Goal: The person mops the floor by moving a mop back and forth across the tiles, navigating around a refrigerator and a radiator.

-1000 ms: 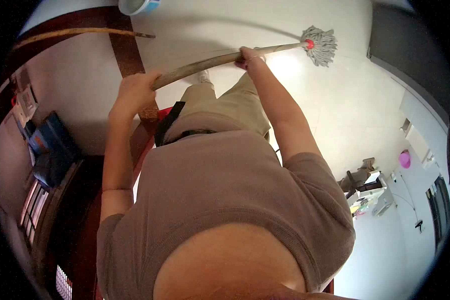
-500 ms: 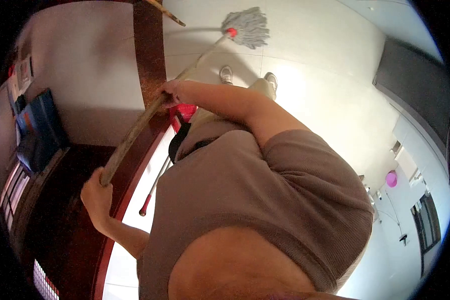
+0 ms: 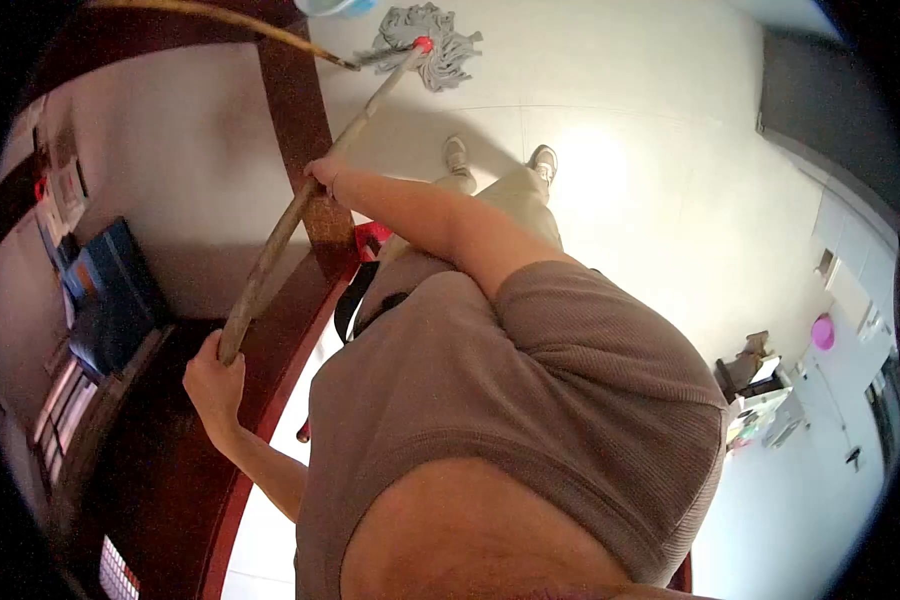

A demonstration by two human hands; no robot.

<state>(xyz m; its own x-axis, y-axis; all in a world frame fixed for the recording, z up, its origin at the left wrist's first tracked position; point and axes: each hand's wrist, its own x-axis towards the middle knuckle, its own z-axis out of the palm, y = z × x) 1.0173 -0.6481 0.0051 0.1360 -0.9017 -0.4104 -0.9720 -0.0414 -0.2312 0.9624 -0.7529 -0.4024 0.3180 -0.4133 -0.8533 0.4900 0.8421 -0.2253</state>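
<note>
A mop (image 3: 275, 245) with a long wooden handle slants from lower left to the top of the view. My left hand (image 3: 215, 385) is closed round the handle's upper end. Farther down the shaft, my right hand (image 3: 327, 174) grips it too, the right arm reaching across my body. At the far end, a red socket joins the handle to the grey string mop head (image 3: 445, 62), whose strands lie spread on the pale tiled floor (image 3: 630, 130) beyond my shoes.
A dark red wooden bench (image 3: 130, 440) runs along my left, with a dark blue item (image 3: 120, 290) beyond it. Near the mop head are a curved wooden stick (image 3: 300, 45) and part of a light blue basin (image 3: 335, 6). A cluttered container (image 3: 760, 400) is at right.
The mop head has shifted left on the floor, and its strands now fan out around the socket. Both hands keep their hold. The blue basin has come into view.
</note>
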